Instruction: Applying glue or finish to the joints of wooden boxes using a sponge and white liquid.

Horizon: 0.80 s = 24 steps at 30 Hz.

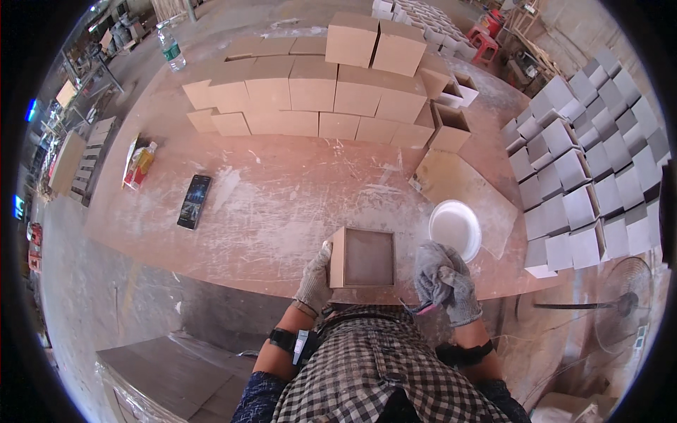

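At the table's near edge stands a small brown box point(369, 258), its dark, square inner face turned up toward me. My left hand point(315, 282), in a pale knit glove, grips the box's left side. My right hand point(460, 290), gloved too, is closed on a bunched grey cloth point(434, 268) just right of the box, apart from it. Behind the cloth is a round white bowl point(455, 227), partly covered by it. A thin pink and dark thing point(425, 309) shows below the cloth; its kind I cannot make out.
Brown boxes point(310, 88) are stacked along the table's far side. A flat board point(465, 187) lies under the bowl. A phone point(194, 201), a small packet point(139, 166) and a water bottle point(171, 49) are at left. White-grey boxes point(585, 169) and a fan point(624, 303) stand right.
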Each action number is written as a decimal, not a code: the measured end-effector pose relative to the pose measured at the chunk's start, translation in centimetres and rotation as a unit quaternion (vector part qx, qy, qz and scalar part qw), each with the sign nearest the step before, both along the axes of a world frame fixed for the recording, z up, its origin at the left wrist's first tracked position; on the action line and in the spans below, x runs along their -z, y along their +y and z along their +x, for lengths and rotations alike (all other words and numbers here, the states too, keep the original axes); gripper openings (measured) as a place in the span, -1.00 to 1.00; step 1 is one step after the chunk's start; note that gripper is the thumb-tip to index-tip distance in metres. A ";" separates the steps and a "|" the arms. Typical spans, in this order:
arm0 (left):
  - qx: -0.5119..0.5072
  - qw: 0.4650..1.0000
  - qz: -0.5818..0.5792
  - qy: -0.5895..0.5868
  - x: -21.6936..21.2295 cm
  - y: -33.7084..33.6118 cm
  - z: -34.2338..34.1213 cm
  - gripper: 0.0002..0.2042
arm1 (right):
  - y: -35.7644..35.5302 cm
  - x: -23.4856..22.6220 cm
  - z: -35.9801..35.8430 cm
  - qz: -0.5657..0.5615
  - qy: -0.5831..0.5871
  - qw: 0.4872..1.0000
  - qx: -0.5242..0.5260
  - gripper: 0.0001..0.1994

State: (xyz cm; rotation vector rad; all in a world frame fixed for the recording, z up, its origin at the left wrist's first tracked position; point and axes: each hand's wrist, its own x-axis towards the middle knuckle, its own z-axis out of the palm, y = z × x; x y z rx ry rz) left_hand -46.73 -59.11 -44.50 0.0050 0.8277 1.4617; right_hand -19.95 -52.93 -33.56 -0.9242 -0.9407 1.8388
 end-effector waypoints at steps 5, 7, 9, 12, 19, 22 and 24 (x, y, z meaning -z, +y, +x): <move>-0.043 0.997 0.050 0.049 -2.7 1.0 -0.4 -0.55 | 0.3 2.1 1.9 -0.095 0.148 0.984 0.040 -0.29; -0.060 0.994 0.050 0.079 -3.1 1.1 -0.6 -0.54 | 0.8 2.8 2.7 -0.077 0.187 0.979 -0.005 -0.33; -0.096 0.986 0.013 0.134 -3.9 1.4 -1.0 -0.57 | 1.4 3.3 3.0 -0.102 0.285 0.953 -0.006 -0.37; -0.097 0.965 -0.002 0.242 -7.7 0.8 -1.1 -0.62 | 2.4 4.7 3.5 -0.049 0.289 0.954 -0.057 -0.27; 0.146 0.466 0.183 0.854 -10.5 4.8 2.4 -0.83 | 2.0 4.5 4.5 -0.143 0.384 0.912 0.017 -0.43; 0.225 0.335 0.161 0.901 -8.2 4.7 5.4 -0.88 | 3.3 4.8 5.3 -0.128 0.326 0.933 -0.085 -0.52; 0.240 0.298 0.178 0.906 -5.9 4.5 6.3 -0.81 | 4.3 5.5 6.2 -0.135 0.251 0.954 -0.095 -0.53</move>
